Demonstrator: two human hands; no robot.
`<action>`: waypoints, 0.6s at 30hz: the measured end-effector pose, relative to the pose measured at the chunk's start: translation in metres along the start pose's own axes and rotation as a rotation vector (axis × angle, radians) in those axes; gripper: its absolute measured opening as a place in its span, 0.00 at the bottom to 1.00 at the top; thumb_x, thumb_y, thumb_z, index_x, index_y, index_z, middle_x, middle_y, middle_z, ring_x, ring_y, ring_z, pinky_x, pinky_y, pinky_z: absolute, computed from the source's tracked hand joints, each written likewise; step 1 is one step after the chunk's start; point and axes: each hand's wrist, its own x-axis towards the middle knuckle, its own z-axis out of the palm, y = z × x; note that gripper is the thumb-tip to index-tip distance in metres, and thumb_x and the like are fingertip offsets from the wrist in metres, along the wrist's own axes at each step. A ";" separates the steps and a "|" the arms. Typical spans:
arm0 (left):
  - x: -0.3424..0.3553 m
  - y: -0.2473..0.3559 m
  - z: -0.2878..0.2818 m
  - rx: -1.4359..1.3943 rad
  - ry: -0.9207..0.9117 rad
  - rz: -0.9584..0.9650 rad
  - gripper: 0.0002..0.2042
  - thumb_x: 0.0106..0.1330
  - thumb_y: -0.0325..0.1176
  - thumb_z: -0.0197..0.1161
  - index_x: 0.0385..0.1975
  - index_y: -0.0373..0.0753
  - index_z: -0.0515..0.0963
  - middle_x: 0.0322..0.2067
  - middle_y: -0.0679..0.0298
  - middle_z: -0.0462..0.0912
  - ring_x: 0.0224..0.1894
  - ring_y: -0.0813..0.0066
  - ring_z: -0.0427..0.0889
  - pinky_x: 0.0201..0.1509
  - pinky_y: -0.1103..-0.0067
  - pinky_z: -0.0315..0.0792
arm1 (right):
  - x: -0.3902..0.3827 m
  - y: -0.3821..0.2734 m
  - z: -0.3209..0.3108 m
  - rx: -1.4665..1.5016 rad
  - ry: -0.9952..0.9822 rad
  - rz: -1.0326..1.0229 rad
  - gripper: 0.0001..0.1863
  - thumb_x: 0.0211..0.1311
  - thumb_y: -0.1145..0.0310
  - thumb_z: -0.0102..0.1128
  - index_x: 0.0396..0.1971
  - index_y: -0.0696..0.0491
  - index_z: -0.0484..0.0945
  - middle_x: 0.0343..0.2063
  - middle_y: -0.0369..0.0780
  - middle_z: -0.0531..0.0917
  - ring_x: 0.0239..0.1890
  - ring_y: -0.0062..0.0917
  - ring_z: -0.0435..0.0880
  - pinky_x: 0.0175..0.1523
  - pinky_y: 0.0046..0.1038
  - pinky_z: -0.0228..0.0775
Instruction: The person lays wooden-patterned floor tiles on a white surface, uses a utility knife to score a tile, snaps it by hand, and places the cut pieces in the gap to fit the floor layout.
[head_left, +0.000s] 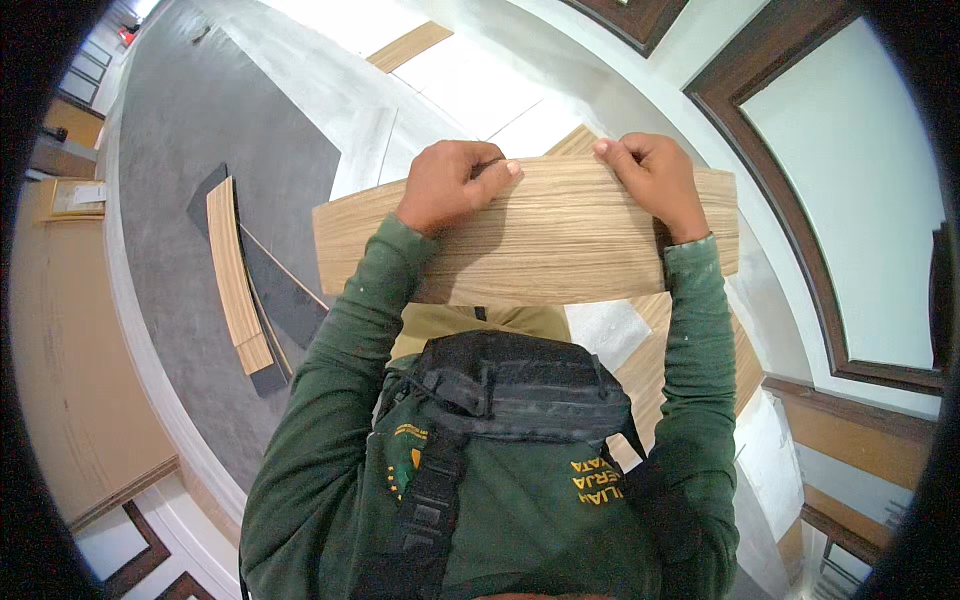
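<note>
A wide wood-grain floor plank (560, 235) lies crosswise in front of my body. My left hand (455, 185) grips its far edge left of the middle, thumb lying on the top face. Toward the right end, my right hand (655, 180) holds the same edge, its thumb also on top. The fingers of both hands curl behind the plank and are partly hidden. More wood-grain flooring (655, 350) shows beneath and beyond the held plank, by my right forearm.
To the left, narrow wood-grain strips (235, 275) rest on dark sheets (285, 300) over the grey floor (180, 130). Another plank piece (410, 45) lies on the white underlay (470, 80) ahead. A white wall with dark brown trim (810, 230) runs along the right.
</note>
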 end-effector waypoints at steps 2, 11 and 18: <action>-0.006 0.001 -0.004 -0.175 -0.026 -0.021 0.20 0.62 0.49 0.62 0.32 0.35 0.85 0.21 0.57 0.82 0.24 0.67 0.78 0.30 0.72 0.71 | -0.006 -0.008 -0.003 0.090 -0.001 0.007 0.24 0.65 0.54 0.64 0.14 0.56 0.76 0.10 0.29 0.66 0.16 0.14 0.61 0.22 0.24 0.52; -0.009 0.003 -0.009 -0.617 -0.070 0.079 0.14 0.66 0.40 0.61 0.29 0.32 0.82 0.20 0.70 0.76 0.25 0.82 0.69 0.31 0.80 0.66 | -0.005 -0.014 -0.011 0.276 0.000 0.014 0.26 0.64 0.52 0.65 0.15 0.58 0.77 0.10 0.30 0.68 0.17 0.14 0.64 0.23 0.24 0.56; -0.009 0.000 -0.013 -0.730 -0.098 0.078 0.15 0.68 0.40 0.61 0.29 0.33 0.82 0.22 0.70 0.76 0.27 0.83 0.69 0.33 0.81 0.65 | -0.002 -0.024 -0.007 0.421 -0.008 0.009 0.25 0.66 0.56 0.64 0.13 0.56 0.75 0.12 0.25 0.67 0.18 0.10 0.61 0.22 0.23 0.52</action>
